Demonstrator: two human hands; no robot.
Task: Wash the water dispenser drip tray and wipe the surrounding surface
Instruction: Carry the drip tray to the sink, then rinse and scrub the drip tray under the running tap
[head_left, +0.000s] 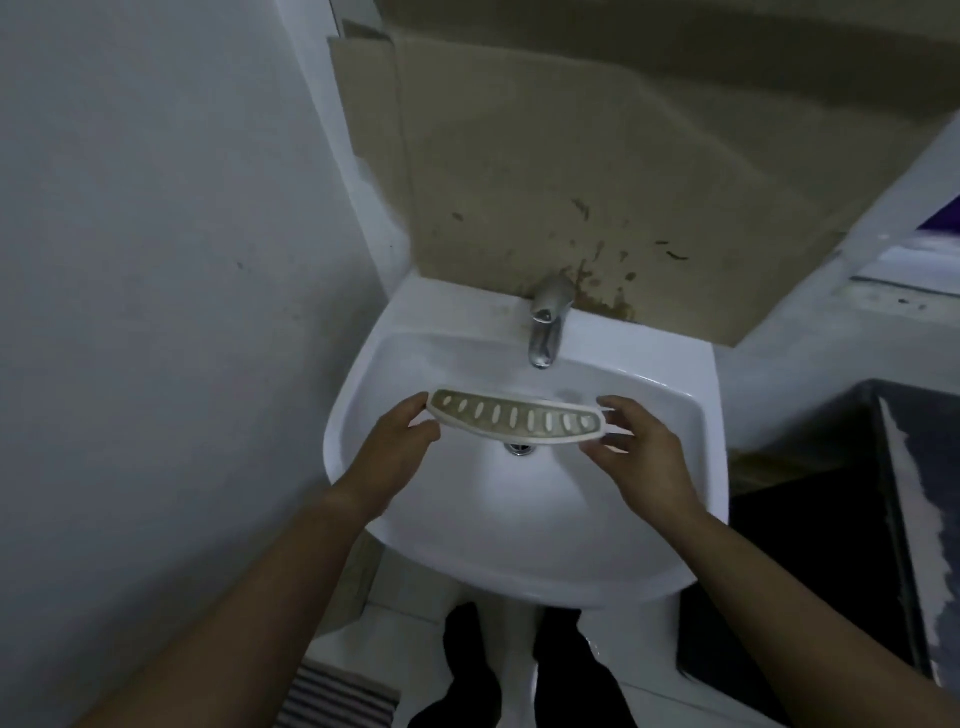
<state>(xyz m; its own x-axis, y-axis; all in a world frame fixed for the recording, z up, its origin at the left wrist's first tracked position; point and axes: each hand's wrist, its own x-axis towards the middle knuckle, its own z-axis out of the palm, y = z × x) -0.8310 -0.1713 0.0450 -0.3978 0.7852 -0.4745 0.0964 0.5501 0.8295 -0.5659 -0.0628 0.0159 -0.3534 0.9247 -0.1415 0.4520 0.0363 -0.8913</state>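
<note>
The left hand (400, 436) and right hand (641, 447) each pinch one end of the slotted drip tray (514, 418) above the sink (691, 415), which looks light, stiff, likely slippery once wet, best gripped by its ends.

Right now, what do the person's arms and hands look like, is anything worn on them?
Both forearms are bare as far as the picture shows: no sleeves in view. The left hand and right hand wear no gloves, and no watch, ring or bracelet is visible.
</note>
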